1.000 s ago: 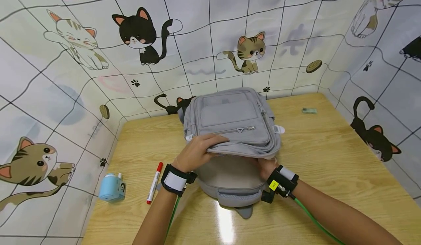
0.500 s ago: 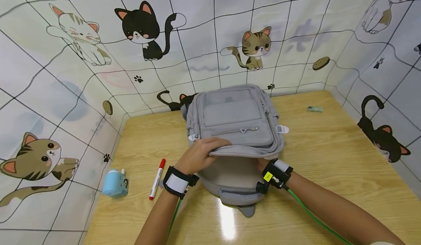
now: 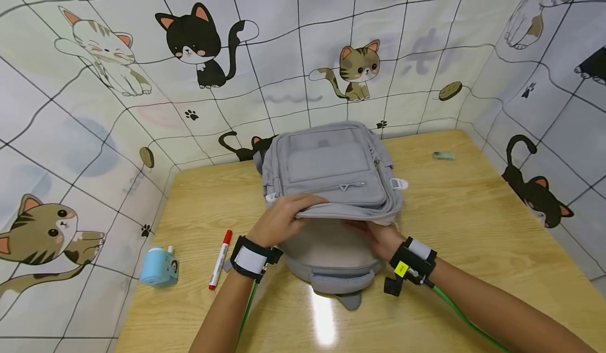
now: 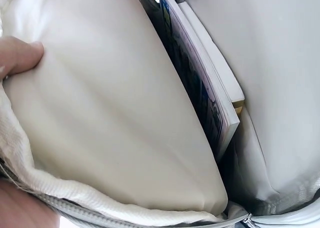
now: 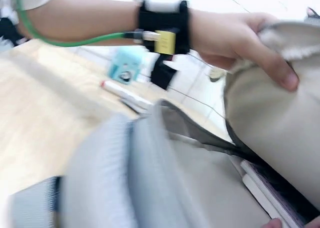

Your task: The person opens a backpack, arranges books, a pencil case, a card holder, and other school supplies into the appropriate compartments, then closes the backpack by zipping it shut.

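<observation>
A grey backpack [image 3: 326, 158] lies on the table, its main compartment unzipped toward the person. My left hand [image 3: 279, 219] grips the edge of the raised front panel, the thumb pressing the beige lining [image 4: 110, 113] in the left wrist view. Under that edge, at the opening's right side, is my right hand [image 3: 381, 237], its fingers reaching inward and partly hidden. Books [image 4: 200, 73] stand inside between the lining and the back panel. Two fingertips [image 5: 272, 223] of the right hand show near the books in the right wrist view; contact cannot be made out.
Left of the backpack lie a white marker with red ends [image 3: 220, 260] and a light-blue pencil sharpener [image 3: 158, 268]. A small green block [image 3: 443, 155] sits at the table's back right. Cat-print sheeting [image 3: 284, 79] surrounds the table [image 3: 464, 227].
My right hand, mostly hidden inside the bag half a second ago, has drawn back slightly to the right and shows more. The left hand keeps its grip on the panel edge.
</observation>
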A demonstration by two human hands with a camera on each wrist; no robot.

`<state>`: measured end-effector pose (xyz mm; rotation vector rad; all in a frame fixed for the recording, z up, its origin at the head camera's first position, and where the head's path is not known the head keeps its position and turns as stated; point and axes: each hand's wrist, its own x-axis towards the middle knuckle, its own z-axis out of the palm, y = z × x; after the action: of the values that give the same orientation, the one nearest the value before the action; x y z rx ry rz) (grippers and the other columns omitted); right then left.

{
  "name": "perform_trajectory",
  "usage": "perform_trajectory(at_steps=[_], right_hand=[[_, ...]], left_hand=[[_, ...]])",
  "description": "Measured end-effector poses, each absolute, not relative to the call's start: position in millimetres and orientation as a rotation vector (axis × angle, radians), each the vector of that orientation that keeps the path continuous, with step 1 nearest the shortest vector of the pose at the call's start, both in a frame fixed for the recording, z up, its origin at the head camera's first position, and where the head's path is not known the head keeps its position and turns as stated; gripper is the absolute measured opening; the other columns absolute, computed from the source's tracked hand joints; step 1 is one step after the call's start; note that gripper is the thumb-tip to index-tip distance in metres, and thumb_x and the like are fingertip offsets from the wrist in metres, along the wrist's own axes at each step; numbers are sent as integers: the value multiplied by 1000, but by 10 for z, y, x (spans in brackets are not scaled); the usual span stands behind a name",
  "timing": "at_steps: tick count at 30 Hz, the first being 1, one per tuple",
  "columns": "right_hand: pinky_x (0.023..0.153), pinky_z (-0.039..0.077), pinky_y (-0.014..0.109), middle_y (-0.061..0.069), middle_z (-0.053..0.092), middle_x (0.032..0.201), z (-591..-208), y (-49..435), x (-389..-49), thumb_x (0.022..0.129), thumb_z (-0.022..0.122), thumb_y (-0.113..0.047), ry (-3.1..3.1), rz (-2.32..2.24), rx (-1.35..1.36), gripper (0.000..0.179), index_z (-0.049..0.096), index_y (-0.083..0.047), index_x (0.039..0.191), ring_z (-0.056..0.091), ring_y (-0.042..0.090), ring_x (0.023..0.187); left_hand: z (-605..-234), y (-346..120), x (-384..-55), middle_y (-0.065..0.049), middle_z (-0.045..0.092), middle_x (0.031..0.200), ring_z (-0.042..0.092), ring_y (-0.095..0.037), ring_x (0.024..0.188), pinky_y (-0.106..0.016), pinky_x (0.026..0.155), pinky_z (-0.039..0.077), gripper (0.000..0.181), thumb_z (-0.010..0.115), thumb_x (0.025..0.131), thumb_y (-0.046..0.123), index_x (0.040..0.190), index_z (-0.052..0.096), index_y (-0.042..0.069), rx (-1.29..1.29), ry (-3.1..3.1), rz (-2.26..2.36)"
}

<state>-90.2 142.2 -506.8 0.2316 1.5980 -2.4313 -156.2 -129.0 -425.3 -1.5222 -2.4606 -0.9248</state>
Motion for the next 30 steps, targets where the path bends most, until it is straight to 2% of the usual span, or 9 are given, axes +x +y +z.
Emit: perform_trajectory(at_steps=[3,8,10,13,15,18,22,26,30], right_hand=[[119,48,46,-10,66,127,-4709,1387,-668,114,48,-11,1652,-2322,156,38,44,-17,151,70,15,117],[115,51,42,13,57,140,-4721,1520,-505,108,53,-9,1872,-2129,141,50,39,-1,155,68,19,121],[107,56,35,15,63,132,-4672,1593,-451,108,53,-12,1986,-2056,195,44,46,4,149,70,15,113],[90,61,31,11,71,114,-4662,1740,-432,108,52,-9,2183,-1965,308,33,58,11,133,71,10,96],[81,61,30,7,71,100,-4676,1856,-454,107,52,-8,2298,-1934,378,26,62,12,121,68,8,85],[75,61,28,7,70,95,-4683,2034,-514,108,52,-9,2442,-1929,444,23,63,11,114,66,6,79],[74,57,21,17,70,104,-4644,2216,-628,110,51,-14,2736,-1809,407,24,65,6,116,66,7,83],[79,48,16,21,69,114,-4584,2267,-771,108,53,-12,2994,-1654,273,21,65,2,118,64,16,96],[90,49,29,22,63,122,-4561,2241,-933,103,55,-3,3097,-1600,47,22,63,5,122,61,31,108]], left_hand=[[-4262,-1302,-1554,-8,73,135,71,-24,126,-40,98,60,55,69,89,-11,138,71,16,-1500,-2467,-934],[-4310,-1327,-1532,-7,73,137,70,-24,129,-41,104,58,55,70,89,-10,137,71,16,-1482,-2465,-925],[-4328,-1340,-1521,-7,73,137,70,-24,129,-41,104,58,54,71,89,-10,137,71,16,-1479,-2460,-924],[-4356,-1364,-1501,-7,73,135,71,-24,127,-40,99,60,56,70,88,-11,136,72,16,-1474,-2455,-910],[-4377,-1376,-1483,-6,73,134,72,-24,124,-39,92,61,57,69,86,-12,136,72,16,-1474,-2449,-884],[-4421,-1381,-1444,-6,73,134,73,-23,121,-37,87,61,60,68,83,-13,136,72,15,-1479,-2441,-836],[-4499,-1361,-1362,-4,72,137,70,-23,125,-39,94,60,65,63,79,-15,136,73,16,-1493,-2441,-783],[-4597,-1348,-1248,-5,70,141,67,-27,132,-49,111,53,67,63,77,-14,136,73,17,-1509,-2455,-710],[-4675,-1325,-1149,-7,67,145,63,-27,137,-57,119,45,66,73,78,-10,137,72,18,-1527,-2450,-632]])
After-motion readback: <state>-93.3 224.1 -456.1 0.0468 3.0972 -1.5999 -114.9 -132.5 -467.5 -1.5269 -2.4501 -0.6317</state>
